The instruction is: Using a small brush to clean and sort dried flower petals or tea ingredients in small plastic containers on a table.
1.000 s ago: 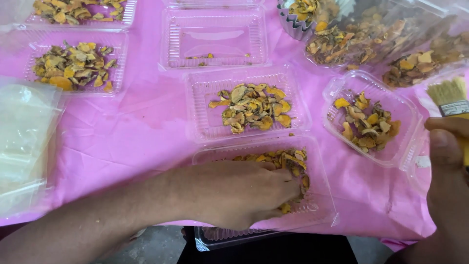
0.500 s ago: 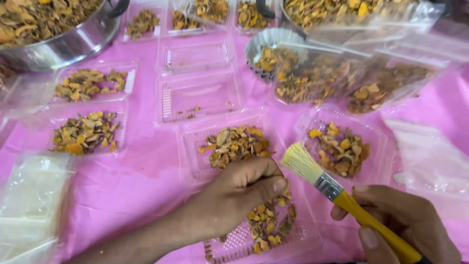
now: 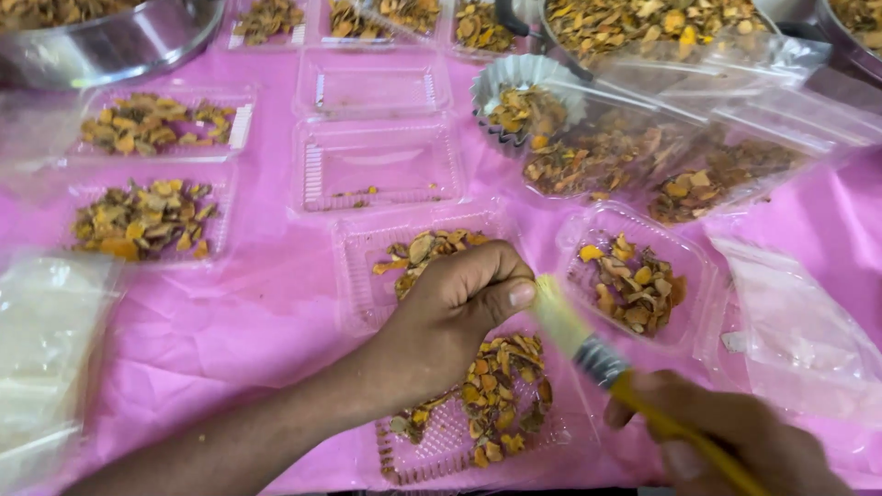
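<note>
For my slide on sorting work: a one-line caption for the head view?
Left hand rests over dried pieces in a clear tray; right hand holds a yellow-handled brush.

Bright, even, soft-shadowed light, glare on clear plastic trays [image 3: 372,165], motion blur on right hand [image 3: 735,441] and brush [image 3: 588,344]

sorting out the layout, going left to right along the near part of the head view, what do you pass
Stack of clear bags → left hand over the nearest clear tray of dried slices → brush held by the right hand → loose clear bag.
</note>
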